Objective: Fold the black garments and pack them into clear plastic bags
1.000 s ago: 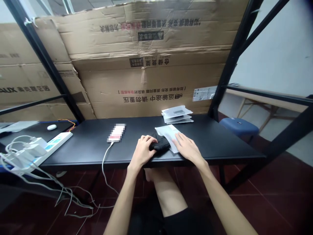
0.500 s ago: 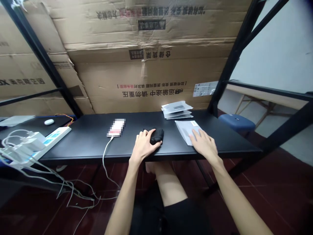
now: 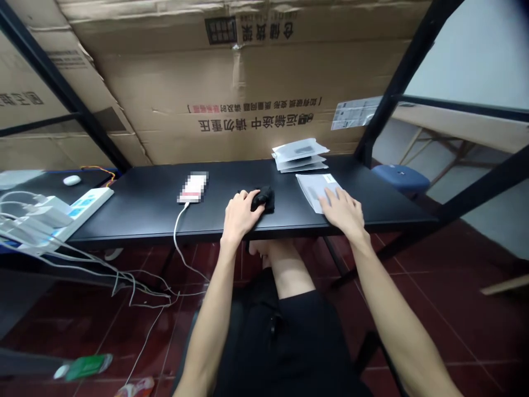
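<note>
black desk: the landmark for everything here, black top on a black metal frame.

left hand: at the desk's front edge, fingers closed over a black fabric bundle, apparently pinning it so it can't slide.

right hand: also by the desk's front edge, fingers open and flat on a white paper packet, probably keeping it steady. Small tag on the packet, print too tiny to read.

packet stack: at the back of the desk, about 3 white packets, likely parked there to stay out of the way.

phone: mid-desk, pixelated out, white cable running over the front edge, so probably there to charge.

power strip: just past the desk's left end, chargers plugged in, cords hanging down.

cardboard sheets: behind the desk, Chinese print upside down, no brand readable. White sticker near the desk's back right corner, too small to read.
</note>
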Tool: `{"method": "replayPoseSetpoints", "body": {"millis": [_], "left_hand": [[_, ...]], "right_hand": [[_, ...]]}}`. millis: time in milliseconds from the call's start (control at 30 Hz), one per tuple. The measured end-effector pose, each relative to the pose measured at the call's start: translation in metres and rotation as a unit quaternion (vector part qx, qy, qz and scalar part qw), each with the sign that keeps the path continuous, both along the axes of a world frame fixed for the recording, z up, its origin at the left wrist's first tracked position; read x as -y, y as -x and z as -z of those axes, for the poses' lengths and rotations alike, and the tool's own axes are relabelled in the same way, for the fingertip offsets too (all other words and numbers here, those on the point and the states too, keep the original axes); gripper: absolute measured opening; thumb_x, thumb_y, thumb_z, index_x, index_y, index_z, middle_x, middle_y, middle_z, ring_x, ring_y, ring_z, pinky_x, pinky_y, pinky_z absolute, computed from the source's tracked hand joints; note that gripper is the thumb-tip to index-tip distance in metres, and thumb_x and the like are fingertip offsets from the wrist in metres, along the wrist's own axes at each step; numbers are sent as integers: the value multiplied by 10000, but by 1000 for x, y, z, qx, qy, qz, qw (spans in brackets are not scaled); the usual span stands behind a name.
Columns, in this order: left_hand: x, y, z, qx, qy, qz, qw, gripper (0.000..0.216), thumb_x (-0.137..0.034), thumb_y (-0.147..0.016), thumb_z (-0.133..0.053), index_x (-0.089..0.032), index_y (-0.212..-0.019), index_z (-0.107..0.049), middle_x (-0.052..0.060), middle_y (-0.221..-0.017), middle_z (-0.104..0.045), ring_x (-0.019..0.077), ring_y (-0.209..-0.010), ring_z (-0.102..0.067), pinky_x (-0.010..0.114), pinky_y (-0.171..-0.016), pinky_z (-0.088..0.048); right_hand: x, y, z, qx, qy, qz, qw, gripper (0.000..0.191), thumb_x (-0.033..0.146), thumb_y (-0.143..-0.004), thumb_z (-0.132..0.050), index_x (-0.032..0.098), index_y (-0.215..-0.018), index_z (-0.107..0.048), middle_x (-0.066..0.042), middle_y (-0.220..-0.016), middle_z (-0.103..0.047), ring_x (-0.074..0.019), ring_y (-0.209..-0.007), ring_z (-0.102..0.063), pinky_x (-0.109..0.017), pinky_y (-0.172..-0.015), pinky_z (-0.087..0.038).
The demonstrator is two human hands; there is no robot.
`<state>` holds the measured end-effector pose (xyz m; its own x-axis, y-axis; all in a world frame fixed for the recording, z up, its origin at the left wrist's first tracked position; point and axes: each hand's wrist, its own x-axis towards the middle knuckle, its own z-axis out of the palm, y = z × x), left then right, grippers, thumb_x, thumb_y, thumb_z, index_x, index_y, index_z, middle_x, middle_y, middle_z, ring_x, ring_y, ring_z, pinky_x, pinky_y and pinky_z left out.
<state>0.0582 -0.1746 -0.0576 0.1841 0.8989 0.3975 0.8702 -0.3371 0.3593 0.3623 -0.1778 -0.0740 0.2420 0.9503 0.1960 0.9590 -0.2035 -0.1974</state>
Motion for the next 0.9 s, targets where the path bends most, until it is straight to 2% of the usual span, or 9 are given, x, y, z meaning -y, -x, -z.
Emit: {"method": "replayPoseSetpoints", "body": {"millis": [167,600,767,900], "left_hand": [[1,3,0,36,-1,-1,999,382,-398,-1070,-519,-321,-1405,-686,72,-1100,-675,273,-1085,-636,333,-892,-515],[2,3,-2,78,2,-23,997,326,-417,-1074,-534,-305,-1322,-713,59,-1073,-686,257,-1050,-675,305,-807,-509],[0,7,-1,186,17,-33,982,293,-471,-1067,-538,-264,-1169,-718,42,-1013,-702,231,-918,-686,316,-796,-514],[-4,11,1,285,-20,-39,957,240,-417,-1056,-540,-228,-1090,-683,43,-1022,-724,223,-958,-686,336,-904,-541]], "right_hand": [[0,0,0,-2,-3,-3,1000,628,498,-1119,-261,194,-1621,-485,-174,-1709,-411,-307,-1580,-334,-520,-1260,-291],[1,1,-3,-6,-2,-5,1000,614,472,-1128,-280,172,-1625,-482,-202,-1707,-405,-314,-1587,-328,-525,-1254,-288],[1,1,-3,-12,-7,1,1000,625,480,-1115,-281,178,-1615,-503,-188,-1701,-420,-329,-1591,-334,-534,-1258,-297],[2,2,-2,-15,-22,9,1000,621,478,-1106,-296,178,-1602,-519,-193,-1687,-439,-320,-1587,-347,-530,-1271,-283]]}}
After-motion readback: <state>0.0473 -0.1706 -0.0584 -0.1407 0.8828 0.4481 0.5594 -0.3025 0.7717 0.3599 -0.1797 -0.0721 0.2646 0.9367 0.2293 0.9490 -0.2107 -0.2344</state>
